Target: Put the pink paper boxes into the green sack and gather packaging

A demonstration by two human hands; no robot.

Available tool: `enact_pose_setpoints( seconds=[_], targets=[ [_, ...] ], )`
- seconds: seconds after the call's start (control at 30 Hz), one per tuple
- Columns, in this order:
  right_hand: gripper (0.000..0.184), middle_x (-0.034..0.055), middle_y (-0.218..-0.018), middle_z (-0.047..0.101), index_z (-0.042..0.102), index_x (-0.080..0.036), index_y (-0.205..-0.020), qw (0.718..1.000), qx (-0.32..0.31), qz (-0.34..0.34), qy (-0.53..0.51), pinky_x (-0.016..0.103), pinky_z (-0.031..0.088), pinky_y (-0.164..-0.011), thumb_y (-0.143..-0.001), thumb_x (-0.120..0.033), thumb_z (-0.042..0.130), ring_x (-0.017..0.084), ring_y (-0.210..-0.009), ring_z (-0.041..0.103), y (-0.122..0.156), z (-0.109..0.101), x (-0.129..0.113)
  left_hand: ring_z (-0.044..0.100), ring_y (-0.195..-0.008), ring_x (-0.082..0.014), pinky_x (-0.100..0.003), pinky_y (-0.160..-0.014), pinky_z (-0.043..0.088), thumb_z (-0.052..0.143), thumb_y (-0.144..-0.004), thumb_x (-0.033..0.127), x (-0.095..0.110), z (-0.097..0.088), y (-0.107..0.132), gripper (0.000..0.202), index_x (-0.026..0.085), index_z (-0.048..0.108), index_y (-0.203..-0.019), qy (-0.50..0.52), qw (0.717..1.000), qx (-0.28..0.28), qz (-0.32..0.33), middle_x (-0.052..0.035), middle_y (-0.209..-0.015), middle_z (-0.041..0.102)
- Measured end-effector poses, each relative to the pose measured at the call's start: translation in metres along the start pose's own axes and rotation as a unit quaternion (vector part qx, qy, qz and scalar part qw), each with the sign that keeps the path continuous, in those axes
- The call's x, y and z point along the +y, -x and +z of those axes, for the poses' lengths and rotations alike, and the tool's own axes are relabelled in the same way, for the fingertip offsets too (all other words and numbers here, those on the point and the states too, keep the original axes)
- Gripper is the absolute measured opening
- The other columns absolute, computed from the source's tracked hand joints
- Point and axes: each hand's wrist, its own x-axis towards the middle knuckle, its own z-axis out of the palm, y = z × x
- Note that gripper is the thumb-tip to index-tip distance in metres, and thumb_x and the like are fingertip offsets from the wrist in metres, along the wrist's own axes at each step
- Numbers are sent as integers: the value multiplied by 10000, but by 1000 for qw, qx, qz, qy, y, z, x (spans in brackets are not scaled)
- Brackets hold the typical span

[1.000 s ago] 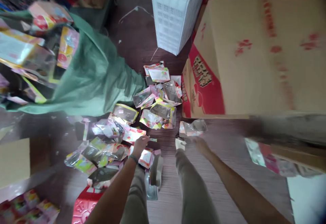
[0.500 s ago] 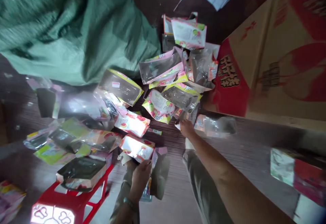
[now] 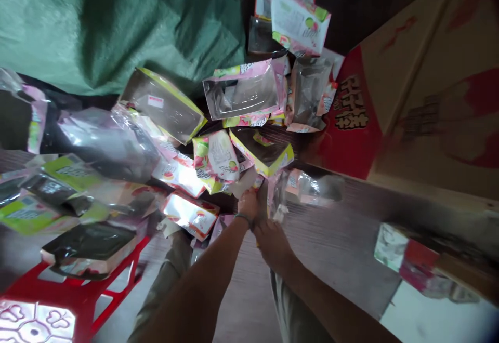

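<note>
Both hands are close together between my knees at an opened, pink-edged packaging box (image 3: 276, 193) with a clear window. My left hand (image 3: 248, 205), a band on its wrist, is closed at the box's left side, beside a bare cardboard flap (image 3: 245, 183). My right hand (image 3: 273, 240) is closed on the box's near end; its fingertips are partly hidden. Just beyond lie a yellow-edged open box (image 3: 268, 152) and a crumpled pink-and-green box (image 3: 222, 156). A white-and-orange box (image 3: 191, 214) lies left of my hands.
A large green sack (image 3: 163, 26) fills the back left. Cardboard cartons (image 3: 413, 99) stand at the right. A red plastic stool (image 3: 81, 301) with a box on it is at lower left. More windowed boxes (image 3: 241, 91) are scattered across the dark floor.
My left hand has left the white-and-orange box and moved up and right to the pink-edged box. My right hand has shifted slightly down and left. The camera view has moved.
</note>
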Motion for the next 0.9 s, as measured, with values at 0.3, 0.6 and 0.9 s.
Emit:
enact_pose_setpoints(
  seconds=[0.3,0.6,0.9],
  targets=[
    [218,11,-884,647,586,-226,-913,990,118,-62,-44,373,408,-799,-824,-94,735,233,-860,578,38,-35,-14,549,-1385,-318,-375,-1119,426,666,-885,189,-17,15,17,682,66,412,-1505,73,997,-9,-28,-265,-1525,497],
    [290,3,-788,591,532,-242,-818,980,155,-47,-116,350,342,-725,-667,-2,596,218,-766,501,58,-41,1,522,-1408,-297,-326,-1121,404,835,-796,317,-25,35,12,919,83,374,-1556,149,983,-12,-109,-248,-1489,540],
    [188,41,-797,608,603,-228,-838,991,89,-42,-93,382,370,-752,-732,-75,571,240,-792,518,89,-19,1,570,-1329,-306,-375,-1116,434,715,-897,262,-68,45,24,484,130,610,-1351,140,979,1,-149,-222,-1451,547]
  ],
)
